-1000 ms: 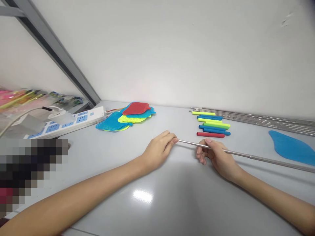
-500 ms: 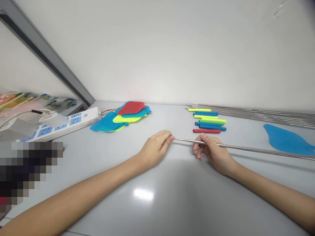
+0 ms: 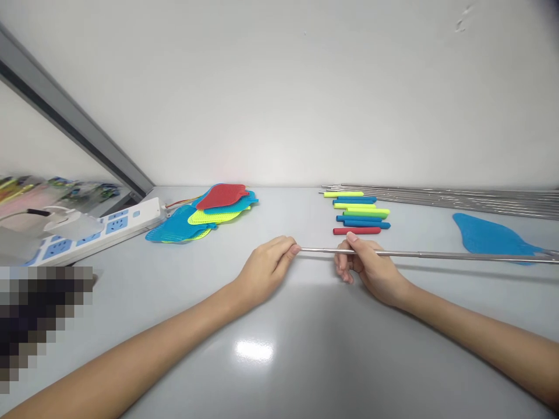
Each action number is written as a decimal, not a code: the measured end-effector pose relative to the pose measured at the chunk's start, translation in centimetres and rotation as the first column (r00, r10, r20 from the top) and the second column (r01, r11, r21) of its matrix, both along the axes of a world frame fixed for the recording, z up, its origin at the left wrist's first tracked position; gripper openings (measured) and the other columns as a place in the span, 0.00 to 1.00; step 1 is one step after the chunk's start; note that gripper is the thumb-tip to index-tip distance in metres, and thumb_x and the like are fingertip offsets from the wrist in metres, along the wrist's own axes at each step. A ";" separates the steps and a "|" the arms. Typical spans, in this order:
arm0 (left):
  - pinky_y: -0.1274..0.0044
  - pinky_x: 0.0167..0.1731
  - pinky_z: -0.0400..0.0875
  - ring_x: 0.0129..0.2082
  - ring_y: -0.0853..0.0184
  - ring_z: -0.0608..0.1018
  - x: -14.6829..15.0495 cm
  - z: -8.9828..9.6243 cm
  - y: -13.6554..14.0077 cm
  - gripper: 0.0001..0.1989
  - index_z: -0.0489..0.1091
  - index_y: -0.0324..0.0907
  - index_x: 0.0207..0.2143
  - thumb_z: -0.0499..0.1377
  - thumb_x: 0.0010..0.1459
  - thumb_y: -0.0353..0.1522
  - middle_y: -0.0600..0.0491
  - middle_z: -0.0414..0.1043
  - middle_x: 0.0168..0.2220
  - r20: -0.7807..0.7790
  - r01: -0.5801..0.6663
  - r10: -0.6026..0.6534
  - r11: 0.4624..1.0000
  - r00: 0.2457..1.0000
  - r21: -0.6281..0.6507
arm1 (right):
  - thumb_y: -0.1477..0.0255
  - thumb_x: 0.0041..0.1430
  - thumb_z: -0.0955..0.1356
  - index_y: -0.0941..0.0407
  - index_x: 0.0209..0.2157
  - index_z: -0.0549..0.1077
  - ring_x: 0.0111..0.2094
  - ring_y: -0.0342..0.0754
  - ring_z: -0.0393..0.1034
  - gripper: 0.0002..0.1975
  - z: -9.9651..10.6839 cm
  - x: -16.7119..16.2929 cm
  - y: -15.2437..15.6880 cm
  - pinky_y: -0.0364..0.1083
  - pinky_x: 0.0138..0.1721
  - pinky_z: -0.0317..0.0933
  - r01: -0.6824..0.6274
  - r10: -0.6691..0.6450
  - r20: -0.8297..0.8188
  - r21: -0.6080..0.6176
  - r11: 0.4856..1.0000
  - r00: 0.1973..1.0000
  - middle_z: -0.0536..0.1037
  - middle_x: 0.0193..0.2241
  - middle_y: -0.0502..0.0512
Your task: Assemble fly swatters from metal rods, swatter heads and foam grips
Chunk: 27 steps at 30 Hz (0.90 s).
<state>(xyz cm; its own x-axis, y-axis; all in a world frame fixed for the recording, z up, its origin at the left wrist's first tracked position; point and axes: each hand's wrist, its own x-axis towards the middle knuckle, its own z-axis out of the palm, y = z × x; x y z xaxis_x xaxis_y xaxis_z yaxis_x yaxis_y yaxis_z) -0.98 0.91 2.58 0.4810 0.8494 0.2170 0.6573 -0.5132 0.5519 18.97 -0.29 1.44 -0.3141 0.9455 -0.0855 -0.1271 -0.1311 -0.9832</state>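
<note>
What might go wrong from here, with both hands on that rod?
The left hand pinches the metal rod at its thin end, so it could slip. The right hand is near the red tube and might nudge it. Swinging the rod, which overlaps the blue paddle in view, might catch it.

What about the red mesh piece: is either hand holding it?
No: the red mesh piece lies atop a pile, while the left hand and right hand hold the metal rod.
</note>
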 end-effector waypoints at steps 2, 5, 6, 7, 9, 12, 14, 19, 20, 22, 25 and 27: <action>0.82 0.26 0.56 0.23 0.74 0.62 -0.1 0.0 0.0 0.13 0.55 0.41 0.24 0.41 0.60 0.32 0.58 0.56 0.22 0.003 0.004 -0.004 1.000 1.000 0.001 | 0.59 0.56 0.55 0.60 0.17 0.66 0.17 0.41 0.60 0.24 0.1 0.0 0.1 0.41 0.19 0.54 -0.029 0.029 -0.004 0.017 0.999 1.000 0.67 0.16 0.53; 0.82 0.25 0.55 0.22 0.74 0.62 -0.2 -0.1 0.0 0.13 0.54 0.41 0.23 0.41 0.60 0.32 0.59 0.55 0.21 -0.002 0.001 -0.001 1.000 1.000 0.006 | 0.59 0.56 0.54 0.60 0.17 0.66 0.18 0.41 0.60 0.24 0.1 0.0 0.1 0.41 0.20 0.54 -0.060 0.060 0.000 0.030 0.998 0.998 0.67 0.17 0.53; 0.82 0.24 0.55 0.22 0.74 0.61 -0.3 -0.1 0.0 0.13 0.54 0.41 0.23 0.41 0.60 0.32 0.59 0.54 0.21 -0.006 -0.001 0.001 1.000 1.000 0.005 | 0.60 0.57 0.54 0.60 0.17 0.66 0.18 0.41 0.60 0.24 0.1 0.0 0.1 0.41 0.20 0.54 -0.065 0.065 0.002 0.035 0.997 0.998 0.67 0.17 0.53; 0.82 0.24 0.55 0.22 0.74 0.61 -0.3 -0.1 0.0 0.13 0.54 0.41 0.23 0.41 0.60 0.32 0.59 0.54 0.20 -0.011 -0.003 0.003 1.000 1.000 0.005 | 0.60 0.57 0.54 0.60 0.17 0.66 0.19 0.41 0.60 0.24 0.1 0.0 0.1 0.42 0.20 0.54 -0.071 0.071 0.004 0.041 0.997 0.997 0.67 0.17 0.53; 0.82 0.24 0.54 0.21 0.75 0.61 -0.4 -0.1 0.0 0.13 0.54 0.41 0.22 0.42 0.60 0.33 0.59 0.54 0.20 -0.019 -0.002 0.002 1.000 1.000 0.004 | 0.61 0.57 0.53 0.60 0.18 0.66 0.19 0.41 0.60 0.24 0.1 0.1 0.1 0.42 0.21 0.55 -0.085 0.085 0.008 0.062 0.994 0.996 0.67 0.18 0.53; 0.82 0.23 0.54 0.20 0.75 0.61 -0.4 -0.1 -0.1 0.14 0.53 0.41 0.21 0.42 0.60 0.33 0.59 0.53 0.19 -0.024 0.010 -0.010 1.000 1.000 0.000 | 0.62 0.58 0.53 0.59 0.19 0.66 0.20 0.41 0.60 0.23 -0.1 0.2 0.0 0.42 0.23 0.55 -0.118 0.117 0.018 0.094 0.988 0.993 0.67 0.19 0.53; 0.82 0.23 0.54 0.20 0.75 0.60 -0.4 -0.1 -0.1 0.14 0.53 0.40 0.21 0.41 0.60 0.33 0.60 0.52 0.18 -0.028 0.018 -0.018 1.000 0.999 -0.003 | 0.62 0.58 0.53 0.60 0.19 0.66 0.20 0.41 0.60 0.23 -0.1 0.2 0.0 0.42 0.23 0.55 -0.137 0.135 0.027 0.104 0.985 0.991 0.68 0.20 0.53; 0.83 0.22 0.54 0.19 0.75 0.60 -0.5 -0.1 -0.1 0.14 0.53 0.41 0.21 0.41 0.60 0.33 0.60 0.52 0.18 -0.042 0.048 -0.048 0.999 0.998 0.000 | 0.63 0.59 0.52 0.60 0.19 0.66 0.21 0.41 0.60 0.23 -0.1 0.3 -0.1 0.43 0.24 0.55 -0.151 0.146 0.045 0.118 0.982 0.988 0.67 0.20 0.53; 0.83 0.22 0.54 0.19 0.75 0.60 -0.5 -0.2 -0.1 0.14 0.53 0.41 0.21 0.41 0.60 0.33 0.60 0.52 0.18 -0.043 0.052 -0.051 0.999 0.998 0.002 | 0.64 0.59 0.52 0.60 0.20 0.66 0.21 0.41 0.60 0.23 -0.1 0.2 0.0 0.43 0.24 0.55 -0.154 0.149 0.049 0.120 0.981 0.988 0.68 0.20 0.53; 0.83 0.22 0.54 0.19 0.75 0.60 -0.5 -0.2 -0.1 0.14 0.53 0.41 0.21 0.41 0.60 0.33 0.60 0.52 0.18 -0.041 0.056 -0.056 0.998 0.998 0.006 | 0.64 0.59 0.52 0.60 0.20 0.66 0.21 0.41 0.61 0.23 -0.1 0.2 0.0 0.43 0.24 0.55 -0.158 0.153 0.056 0.122 0.980 0.987 0.68 0.21 0.53; 0.83 0.22 0.54 0.19 0.75 0.60 -0.4 -0.2 -0.2 0.14 0.53 0.41 0.21 0.41 0.60 0.33 0.60 0.52 0.18 -0.038 0.060 -0.060 0.998 0.997 0.004 | 0.64 0.59 0.52 0.60 0.19 0.66 0.20 0.41 0.60 0.23 -0.1 0.2 0.0 0.42 0.24 0.55 -0.157 0.150 0.065 0.125 0.980 0.986 0.68 0.20 0.53; 0.83 0.22 0.54 0.19 0.75 0.60 -0.4 -0.1 -0.2 0.14 0.53 0.41 0.21 0.41 0.60 0.33 0.60 0.52 0.18 -0.040 0.061 -0.061 0.998 0.997 0.002 | 0.64 0.59 0.52 0.60 0.19 0.66 0.20 0.41 0.60 0.23 -0.1 0.2 -0.1 0.42 0.24 0.55 -0.158 0.151 0.066 0.125 0.980 0.986 0.68 0.20 0.53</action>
